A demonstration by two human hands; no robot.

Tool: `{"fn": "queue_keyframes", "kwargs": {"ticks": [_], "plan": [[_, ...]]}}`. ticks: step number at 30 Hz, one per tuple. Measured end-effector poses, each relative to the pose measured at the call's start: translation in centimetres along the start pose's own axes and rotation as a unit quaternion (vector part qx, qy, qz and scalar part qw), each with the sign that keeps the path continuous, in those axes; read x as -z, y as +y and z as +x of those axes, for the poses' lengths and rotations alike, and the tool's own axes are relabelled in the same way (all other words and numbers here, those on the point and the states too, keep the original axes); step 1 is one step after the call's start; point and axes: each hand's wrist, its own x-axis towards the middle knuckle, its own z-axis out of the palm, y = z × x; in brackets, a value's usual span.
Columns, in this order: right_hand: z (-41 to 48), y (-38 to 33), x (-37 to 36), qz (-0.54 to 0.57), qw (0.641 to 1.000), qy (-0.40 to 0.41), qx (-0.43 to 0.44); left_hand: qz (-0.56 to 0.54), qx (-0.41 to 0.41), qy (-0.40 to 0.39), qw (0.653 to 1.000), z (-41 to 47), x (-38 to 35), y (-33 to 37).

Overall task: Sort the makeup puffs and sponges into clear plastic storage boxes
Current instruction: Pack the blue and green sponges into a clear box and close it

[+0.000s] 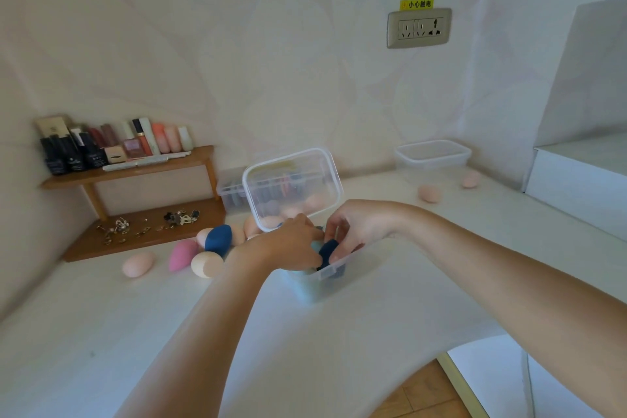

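A clear plastic box [334,273] stands mid-table with its hinged lid [291,187] raised behind it. Both my hands are over its opening. My right hand [356,227] pinches a dark blue sponge [328,250] at the box's rim. My left hand [291,243] curls its thumb and fingers round a light teal sponge [317,245] inside the box. Loose sponges lie to the left: a pale pink one [137,264], a deeper pink one [183,254], a beige one [207,264], and a dark blue one [218,240] with peach ones behind it.
An empty clear box [432,159] sits at the back right, with two peach sponges [429,193] [471,179] near it. Another clear box [232,193] holding puffs stands behind the lid. A wooden shelf [135,170] with cosmetics fills the left corner. A white ledge [576,187] rises on the right.
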Motion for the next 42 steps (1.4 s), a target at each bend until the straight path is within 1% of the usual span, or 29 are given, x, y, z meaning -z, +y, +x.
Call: {"fn": "queue_keyframes", "kwargs": {"ticks": [5,9,11,15,16,17,19,20,22,24,25,27,28,29,30,34,36,38,40,42], "plan": [[0.2,-0.3,-1.3,-0.004,1.000,0.020,-0.003,-0.010,-0.016,-0.019,1.000,0.0,0.4,-0.5],[0.4,-0.7,-1.1,-0.021,0.999,0.037,0.023,-0.023,-0.011,-0.021,0.999,0.0,0.5,-0.8],[0.4,-1.1,-0.8,-0.034,0.999,0.025,0.029,-0.031,-0.009,-0.019,0.999,0.0,0.5,-0.9],[0.6,-1.1,-1.1,-0.023,0.999,-0.027,0.028,-0.031,-0.013,-0.020,0.999,-0.1,0.5,-0.9],[0.6,-0.9,-1.2,0.012,0.999,-0.041,0.030,-0.031,-0.014,-0.019,0.999,-0.1,0.5,-1.0],[0.8,-0.5,-1.2,0.079,0.995,-0.055,0.029,-0.034,-0.015,-0.013,0.999,0.0,0.5,-1.1],[0.9,0.2,-1.2,0.231,0.970,-0.071,0.021,-0.056,-0.009,0.002,0.998,0.0,0.4,-1.4],[0.9,0.5,-1.1,0.270,0.961,-0.062,0.024,-0.067,-0.003,0.007,0.998,0.0,0.4,-1.5],[0.8,0.8,-1.0,0.283,0.957,-0.041,0.042,-0.078,0.007,0.016,0.997,-0.1,0.7,-1.6],[0.7,0.8,-1.2,0.267,0.961,-0.039,0.056,-0.085,0.013,0.024,0.996,-0.4,0.9,-1.8],[0.6,0.8,-1.2,0.236,0.969,-0.040,0.061,-0.090,0.015,0.027,0.995,-0.5,1.0,-2.0],[0.6,0.6,-1.3,0.126,0.990,-0.023,0.066,-0.096,0.013,0.026,0.995,-0.6,0.9,-2.3],[0.7,0.5,-1.4,0.087,0.994,-0.013,0.071,-0.097,0.011,0.023,0.995,-0.7,0.8,-2.4],[0.8,0.5,-1.5,0.074,0.994,-0.006,0.076,-0.100,0.009,0.021,0.995,-0.7,0.7,-2.4],[0.9,0.5,-1.6,0.079,0.994,-0.001,0.078,-0.103,0.005,0.019,0.994,-0.8,0.7,-2.4],[1.2,0.8,-1.5,0.161,0.985,0.007,0.061,-0.112,0.000,0.017,0.994,-0.9,0.9,-2.5],[1.2,1.0,-1.3,0.172,0.983,0.003,0.058,-0.110,0.000,0.017,0.994,-0.9,1.0,-2.5],[1.2,0.9,-1.5,0.141,0.988,0.009,0.064,-0.111,0.003,0.018,0.994,-1.0,1.0,-2.4],[1.0,0.8,-1.8,0.088,0.992,0.034,0.083,-0.111,0.004,0.022,0.994,-1.0,1.0,-2.4],[0.9,0.6,-2.1,0.071,0.990,0.054,0.107,-0.106,0.003,0.025,0.994,-1.0,1.0,-2.5]]}}
